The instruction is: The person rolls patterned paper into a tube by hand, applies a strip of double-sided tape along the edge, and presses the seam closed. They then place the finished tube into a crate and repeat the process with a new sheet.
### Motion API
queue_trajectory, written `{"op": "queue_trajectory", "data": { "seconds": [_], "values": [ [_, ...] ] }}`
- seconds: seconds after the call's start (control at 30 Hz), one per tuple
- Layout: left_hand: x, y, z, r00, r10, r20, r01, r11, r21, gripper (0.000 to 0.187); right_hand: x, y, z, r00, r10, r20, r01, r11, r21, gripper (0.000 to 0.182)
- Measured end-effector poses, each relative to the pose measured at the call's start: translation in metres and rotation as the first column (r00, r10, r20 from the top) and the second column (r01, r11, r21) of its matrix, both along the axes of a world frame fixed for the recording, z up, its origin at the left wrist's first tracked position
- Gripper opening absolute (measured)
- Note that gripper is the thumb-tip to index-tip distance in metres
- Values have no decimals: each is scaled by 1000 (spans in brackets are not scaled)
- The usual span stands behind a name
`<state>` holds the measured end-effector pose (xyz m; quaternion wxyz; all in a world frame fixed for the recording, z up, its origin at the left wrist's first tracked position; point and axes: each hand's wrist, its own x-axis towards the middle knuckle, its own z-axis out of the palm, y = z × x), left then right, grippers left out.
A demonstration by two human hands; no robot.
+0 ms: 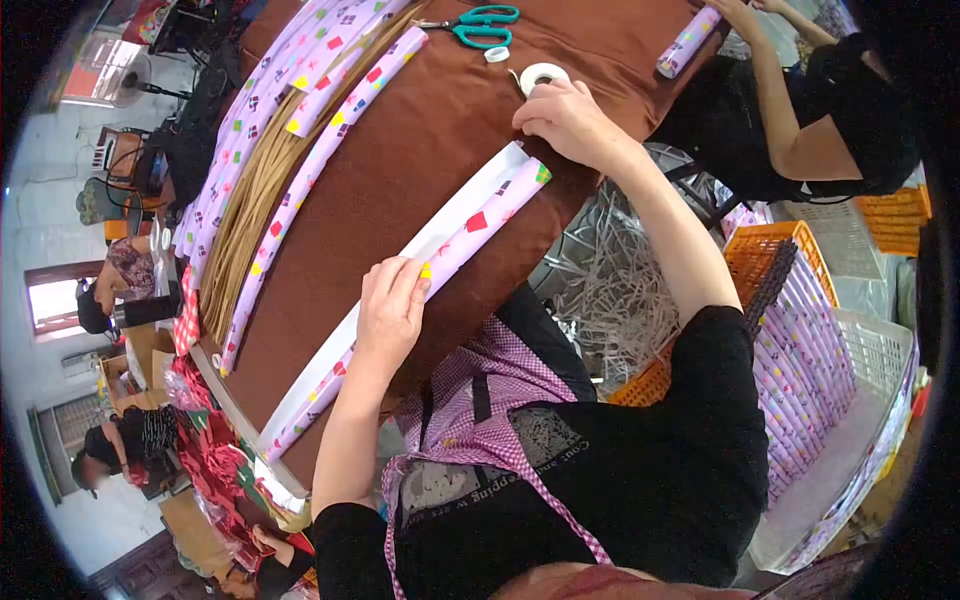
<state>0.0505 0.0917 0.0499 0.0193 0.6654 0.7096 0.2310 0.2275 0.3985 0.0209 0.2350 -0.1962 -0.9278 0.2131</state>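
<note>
From here, the left hand (390, 312) presses on the partly rolled printed paper (478, 229), slanting across the counter (365, 200) on its near side; can't tell if that grip closes. Right hand (572, 122), fingers bent, is at the white tape roll (541, 70); its grip's hold unclear. Teal scissors (463, 26) farther off.

Left hand (390, 310) on part-rolled patterned sheet (485, 228), white inside showing, running 8 to 1 o'clock across brown surface (385, 150); right hand (575, 125) at 1 o'clock, fingers by white tape roll (545, 69), contact unclear. Teal scissors (463, 22) at 12, tan strips (258, 190) at 10. Stacked patterned rolls (800, 370) between 3 and 4, another person (840, 115) at 2.
</note>
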Motion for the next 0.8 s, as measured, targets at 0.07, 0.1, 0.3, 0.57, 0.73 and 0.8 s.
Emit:
{"op": "queue_trajectory", "data": {
  "seconds": [0.07,0.1,0.3,0.57,0.73,0.8],
  "values": [
    [0,0,0,1000,4,-5,-4,1000,-5,20,0,-3,0,997,61,55,-59,997,-46,13],
    [0,-1,-1,1000,0,-10,0,1000,0,20,0,-5,2,996,65,56,-62,997,-50,13],
    [-1,-1,-1,1000,-4,-6,4,1000,3,21,0,-6,6,992,118,42,-108,976,-189,13],
    [-2,-1,-3,1000,-4,-20,4,1000,6,22,-2,-8,2,990,139,21,-133,974,-186,11],
    [-1,0,-4,1000,-15,-19,15,1000,22,21,-12,-19,3,998,34,55,-34,999,5,14],
    [1,0,-1,1000,-7,-15,7,1000,17,22,-14,-19,9,998,-29,50,21,986,165,16]
  ]
}}
